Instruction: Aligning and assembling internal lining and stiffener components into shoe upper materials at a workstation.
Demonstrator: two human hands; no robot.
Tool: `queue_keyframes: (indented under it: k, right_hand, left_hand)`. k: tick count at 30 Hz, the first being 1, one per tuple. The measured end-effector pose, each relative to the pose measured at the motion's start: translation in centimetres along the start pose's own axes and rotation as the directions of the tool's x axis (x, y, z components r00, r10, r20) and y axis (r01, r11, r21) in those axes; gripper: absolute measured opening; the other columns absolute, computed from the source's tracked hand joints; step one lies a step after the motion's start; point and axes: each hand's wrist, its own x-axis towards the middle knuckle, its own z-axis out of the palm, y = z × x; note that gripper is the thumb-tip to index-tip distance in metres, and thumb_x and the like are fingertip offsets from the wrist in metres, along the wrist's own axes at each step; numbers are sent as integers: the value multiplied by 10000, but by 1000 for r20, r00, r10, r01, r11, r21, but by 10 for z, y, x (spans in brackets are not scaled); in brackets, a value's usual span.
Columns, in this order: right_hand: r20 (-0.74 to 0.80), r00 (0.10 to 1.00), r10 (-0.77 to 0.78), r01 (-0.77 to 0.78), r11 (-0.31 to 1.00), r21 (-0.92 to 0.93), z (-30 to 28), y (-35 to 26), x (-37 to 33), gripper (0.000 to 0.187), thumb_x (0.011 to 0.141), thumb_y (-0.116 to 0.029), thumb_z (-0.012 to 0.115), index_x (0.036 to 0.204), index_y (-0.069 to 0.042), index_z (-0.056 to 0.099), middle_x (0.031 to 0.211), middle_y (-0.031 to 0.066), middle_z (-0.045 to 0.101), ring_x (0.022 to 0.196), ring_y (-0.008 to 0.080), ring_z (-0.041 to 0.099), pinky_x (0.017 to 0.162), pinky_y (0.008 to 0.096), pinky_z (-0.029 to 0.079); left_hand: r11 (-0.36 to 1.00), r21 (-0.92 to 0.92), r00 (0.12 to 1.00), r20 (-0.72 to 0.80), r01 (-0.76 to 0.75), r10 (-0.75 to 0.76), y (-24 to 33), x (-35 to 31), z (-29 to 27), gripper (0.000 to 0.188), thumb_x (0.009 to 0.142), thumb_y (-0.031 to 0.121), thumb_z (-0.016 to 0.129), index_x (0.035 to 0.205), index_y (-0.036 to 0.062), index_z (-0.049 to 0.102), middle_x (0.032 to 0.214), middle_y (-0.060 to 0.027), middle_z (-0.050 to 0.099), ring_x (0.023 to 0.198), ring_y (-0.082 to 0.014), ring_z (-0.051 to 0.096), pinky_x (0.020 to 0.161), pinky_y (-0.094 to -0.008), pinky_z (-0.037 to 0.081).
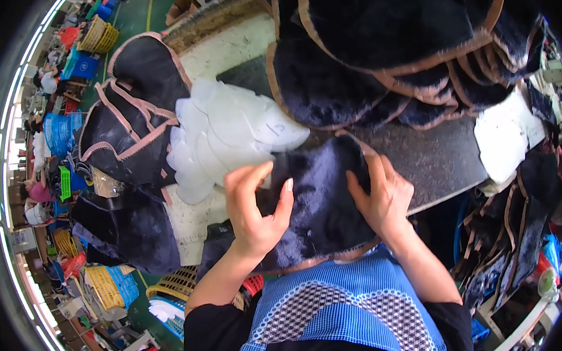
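Note:
A dark plush fabric piece (321, 199) with a brown edge strip lies in front of me, its near edge against my blue apron. Over its left side, my left hand (252, 209) is open, thumb and index finger apart. At the right edge, my right hand (385, 198) holds the piece, the thumb on the plush and the fingers at the brown strip; the fingertips are partly hidden. Just beyond my left hand, a fanned pile of translucent white sheets (217, 137) rests on the table, with a handwritten mark on it.
A large stack of brown-edged dark plush pieces (388, 27) covers the far right of the table (438, 159). Dark pieces with pink edging (129, 107) lie at the left. White sheets (507, 133) sit at the right edge. Yellow baskets (104, 286) stand on the floor.

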Motion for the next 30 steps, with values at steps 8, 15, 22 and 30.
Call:
queue_keyframes:
  k: [8,15,22,30]
  right_hand:
    - [160,972,170,-202,956,214,-14,10,18,278,878,-259,752,877,-18,614,754,188,630,705,405,664,574,452,504]
    - [314,928,200,-292,915,279,-18,15,22,347,932,-240,698,780,51,587,670,231,545,582,352,553,564,423,428]
    - [172,985,15,-46,983,177,-11,20,10,253,900,-246,716,850,-25,605,837,163,654,730,399,673,628,481,534]
    - [76,987,-140,145,987,-66,-13,20,8,256,846,-226,777,906,-71,582,865,91,575,774,295,679,611,389,539]
  left_hand:
    - [971,-207,539,808,-117,238,20,-30,-6,856,740,327,858,1444,3,496,1475,-194,462,1356,-383,473,1121,-482,424]
    - [934,-285,462,813,-215,354,16,-28,-25,737,715,175,814,1362,-62,553,1477,-216,508,1400,-384,479,1192,-478,387]
    - [900,-432,447,796,-51,407,-2,-31,-29,503,818,95,707,1310,6,664,1410,-157,623,1363,-290,563,1220,-528,333]
    - [854,-474,388,761,-215,520,-3,-42,-23,328,808,130,735,1123,44,761,1234,-24,739,1323,-206,599,1215,-509,357]
